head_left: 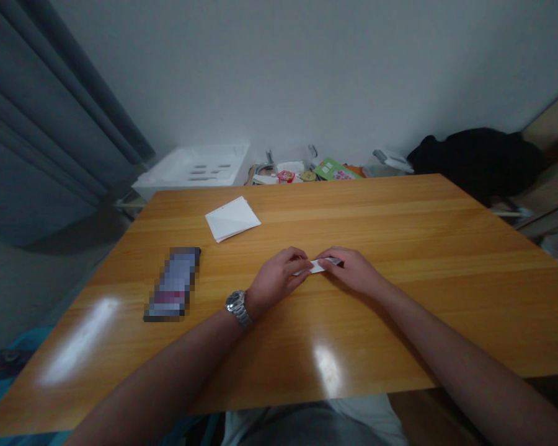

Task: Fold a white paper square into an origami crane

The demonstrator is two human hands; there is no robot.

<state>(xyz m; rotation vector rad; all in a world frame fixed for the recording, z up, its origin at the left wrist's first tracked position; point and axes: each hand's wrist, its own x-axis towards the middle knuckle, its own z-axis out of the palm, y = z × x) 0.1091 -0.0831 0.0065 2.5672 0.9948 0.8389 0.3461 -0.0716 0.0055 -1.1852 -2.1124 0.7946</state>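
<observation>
A small folded piece of white paper (318, 266) lies on the wooden table (400, 235) between my two hands. My left hand (279, 279), with a metal watch (238, 306) on its wrist, has its fingers curled and pinched on the paper's left end. On the paper's right end, my right hand (353, 269) presses with closed fingers. Most of the paper is hidden under my fingers.
A small stack of white square sheets (232, 218) lies further back on the table. A phone (173, 283) rests at the left. Behind the table are a white tray-like box (195, 166), scattered small items (307, 171) and a black bag (478, 158). Grey curtain (37, 124) at left.
</observation>
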